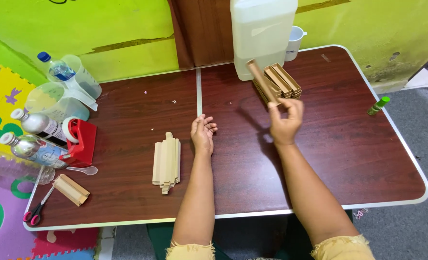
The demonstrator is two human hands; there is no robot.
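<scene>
Right hand (285, 126): fingers (291, 107) pinched shut around the lower end of a folded cardboard channel (258, 77), raised off the table (349, 159). Long axis of that channel tilted up and away, leaning left from the fingertips, upper end reaching toward the foot of the white jerrycan (263, 33). Just beyond and slightly right of the held piece, a stack of finished channels (282, 83), lying on the table against the jerrycan's right corner, long axes slanting the same way, near the raised piece but whether touching, hard to tell.

Left hand (203, 135): resting loose on the table, fingers half curled, gripping nothing. Nearest to it, and well left of the jerrycan toward the near edge, a pile of flat cardboard strips (167, 162), long axes pointing away from the body, just beside that wrist, apart from it.

Nearer to the stack by far: the right hand. Nearer to the strips: the left.

Far left of the jerrycan, a red tape dispenser (83, 139), bottles, a single folded channel (71, 189) and scissors (36, 210).
</scene>
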